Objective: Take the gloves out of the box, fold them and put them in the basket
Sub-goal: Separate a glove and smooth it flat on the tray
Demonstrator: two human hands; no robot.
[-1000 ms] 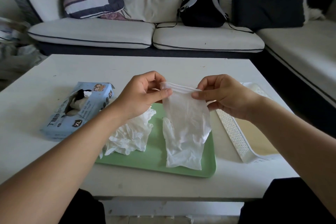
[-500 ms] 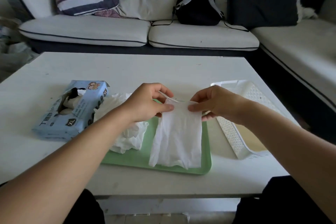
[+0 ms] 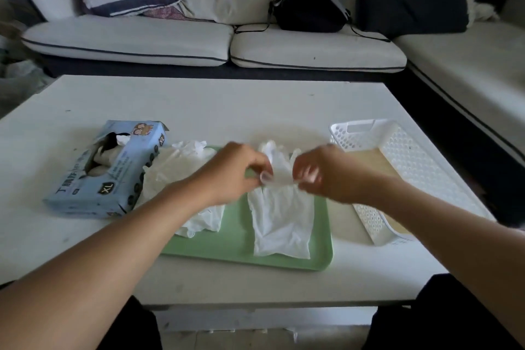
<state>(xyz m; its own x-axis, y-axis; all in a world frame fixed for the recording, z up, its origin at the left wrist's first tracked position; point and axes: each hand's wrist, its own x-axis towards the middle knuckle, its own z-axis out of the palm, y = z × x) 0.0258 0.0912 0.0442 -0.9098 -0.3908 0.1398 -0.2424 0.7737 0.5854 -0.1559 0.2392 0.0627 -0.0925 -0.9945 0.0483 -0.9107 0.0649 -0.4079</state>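
Observation:
A white glove [image 3: 281, 219] lies flat on the green tray [image 3: 235, 239], its near part spread toward me. My left hand [image 3: 235, 173] and my right hand [image 3: 324, 173] each pinch its far end low over the tray; both are motion-blurred. A second part of white glove material [image 3: 274, 150] sticks up just beyond the hands. A loose pile of white gloves [image 3: 181, 167] sits on the tray's left side, partly under my left forearm. The blue glove box [image 3: 113, 170] lies left of the tray, its opening torn. The white perforated basket [image 3: 397, 167] stands to the right.
Everything rests on a white low table [image 3: 216, 105]. Behind it runs a sofa with cushions and a black backpack [image 3: 308, 3]. The basket holds a tan bottom [image 3: 377, 167] with no gloves visible in it.
Both hands have come down and away from me with the glove. It hung from my fingers before; now most of it lies flat on the tray.

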